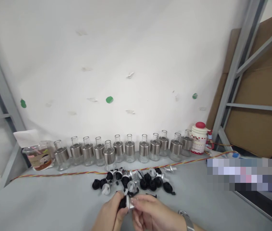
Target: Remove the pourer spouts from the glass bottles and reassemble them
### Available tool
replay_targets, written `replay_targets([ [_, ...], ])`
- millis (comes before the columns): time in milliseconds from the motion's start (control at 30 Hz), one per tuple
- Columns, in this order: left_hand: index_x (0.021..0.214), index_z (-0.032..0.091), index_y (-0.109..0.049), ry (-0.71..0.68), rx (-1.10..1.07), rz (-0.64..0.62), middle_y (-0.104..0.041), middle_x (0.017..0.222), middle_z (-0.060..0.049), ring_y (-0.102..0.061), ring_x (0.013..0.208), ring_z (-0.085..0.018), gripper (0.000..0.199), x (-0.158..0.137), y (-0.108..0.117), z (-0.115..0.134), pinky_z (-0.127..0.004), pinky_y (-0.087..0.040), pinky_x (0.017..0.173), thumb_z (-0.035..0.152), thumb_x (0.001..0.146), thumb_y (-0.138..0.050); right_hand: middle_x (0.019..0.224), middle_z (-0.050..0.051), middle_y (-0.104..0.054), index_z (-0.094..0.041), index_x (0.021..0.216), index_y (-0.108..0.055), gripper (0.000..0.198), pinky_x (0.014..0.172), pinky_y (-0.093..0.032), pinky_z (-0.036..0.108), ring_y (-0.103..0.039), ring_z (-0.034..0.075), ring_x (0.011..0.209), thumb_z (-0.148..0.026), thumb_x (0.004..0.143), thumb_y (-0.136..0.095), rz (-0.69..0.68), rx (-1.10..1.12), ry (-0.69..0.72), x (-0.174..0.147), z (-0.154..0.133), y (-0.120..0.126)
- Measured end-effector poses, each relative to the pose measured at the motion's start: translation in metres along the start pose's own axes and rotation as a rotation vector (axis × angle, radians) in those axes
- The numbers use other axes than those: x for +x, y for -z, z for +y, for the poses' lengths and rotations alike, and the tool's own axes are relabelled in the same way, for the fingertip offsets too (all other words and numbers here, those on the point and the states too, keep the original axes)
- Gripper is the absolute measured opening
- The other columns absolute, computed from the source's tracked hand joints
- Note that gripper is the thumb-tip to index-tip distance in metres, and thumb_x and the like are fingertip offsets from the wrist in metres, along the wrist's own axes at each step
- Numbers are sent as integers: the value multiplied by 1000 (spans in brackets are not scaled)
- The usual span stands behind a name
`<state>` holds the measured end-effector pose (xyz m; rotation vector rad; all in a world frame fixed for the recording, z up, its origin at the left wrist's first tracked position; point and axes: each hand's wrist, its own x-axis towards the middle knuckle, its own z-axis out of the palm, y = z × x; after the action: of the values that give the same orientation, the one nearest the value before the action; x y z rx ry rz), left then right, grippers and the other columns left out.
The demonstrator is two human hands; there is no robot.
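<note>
Near the front edge, my left hand (111, 210) is closed round the black part of a pour-spout cap (127, 202) with a silver-white collar. The thumb and fingers of my right hand (151, 210) pinch the cap's pale end from the right. My fingers hide part of it. Just beyond my hands lies a loose cluster of cap parts: black rubber stoppers (152, 184), silver-white spout pieces (106, 189) and a black flip lid (168, 187) at the right. Behind them stand several glass bottles (109, 155) with brushed-metal sleeves and uncapped necks.
A twisted red-yellow wire (78, 173) runs across the grey table (54, 199) before the bottles. A labelled plastic tub (39, 157) stands at the left, a white jar with a red lid (199, 139) at the right. Grey metal posts (229, 73) flank the white wall.
</note>
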<state>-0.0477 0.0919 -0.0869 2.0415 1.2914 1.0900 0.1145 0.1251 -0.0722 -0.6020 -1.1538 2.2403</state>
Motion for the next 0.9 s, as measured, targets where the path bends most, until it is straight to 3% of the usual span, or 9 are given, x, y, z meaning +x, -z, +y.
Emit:
replay_targets([
  [100,76,20,-48,24,-168,57,-51,60,0,-47,57,-14,37,0,-2,7,-22,-37,55,53,81,-32,51,-1,-56,-12,63,-51,31,48,-34,18,-53,7,46,-37,63,-67,-68,43,-59,-4,1,1],
  [200,67,19,-44,209,-380,7,-35,50,7,-33,43,-8,38,2,-4,14,-18,-27,42,55,79,-37,58,2,-58,-10,63,-52,36,51,-33,18,-52,6,49,-40,59,-71,-106,-9,-72,-3,3,6],
  [300,64,20,-39,367,-527,-43,-24,47,11,-20,35,-5,40,6,-4,16,-18,-13,35,59,74,-42,53,-2,-52,-10,63,-52,42,45,-27,17,-43,3,43,-50,61,-66,-109,-161,-53,1,7,11],
  [467,62,20,-39,423,-493,-51,-24,44,11,-20,37,-5,41,11,-3,13,-19,-13,36,59,72,-45,46,-7,-43,-16,61,-45,46,40,-21,18,-31,3,39,-60,65,-56,-42,-439,36,5,13,12],
  [600,60,19,-41,368,-365,-17,-30,49,8,-27,45,-8,41,12,-4,11,-19,-21,42,58,74,-42,47,-6,-40,-16,60,-44,37,42,-24,19,-31,5,41,-49,73,-52,54,-655,113,4,12,7],
  [767,61,20,-40,360,-299,17,-29,51,8,-27,48,-9,40,10,-9,8,-20,-23,44,57,76,-39,61,0,-51,-15,66,-53,12,57,-36,22,-46,12,60,-14,76,-48,289,-1222,274,-4,8,1],
  [900,65,21,-40,377,-332,-11,-28,52,8,-26,46,-9,40,9,-14,2,-19,-24,43,58,77,-36,82,9,-58,-13,80,-57,15,74,-38,32,-50,21,79,-6,76,-44,239,-1698,520,-8,4,5],
])
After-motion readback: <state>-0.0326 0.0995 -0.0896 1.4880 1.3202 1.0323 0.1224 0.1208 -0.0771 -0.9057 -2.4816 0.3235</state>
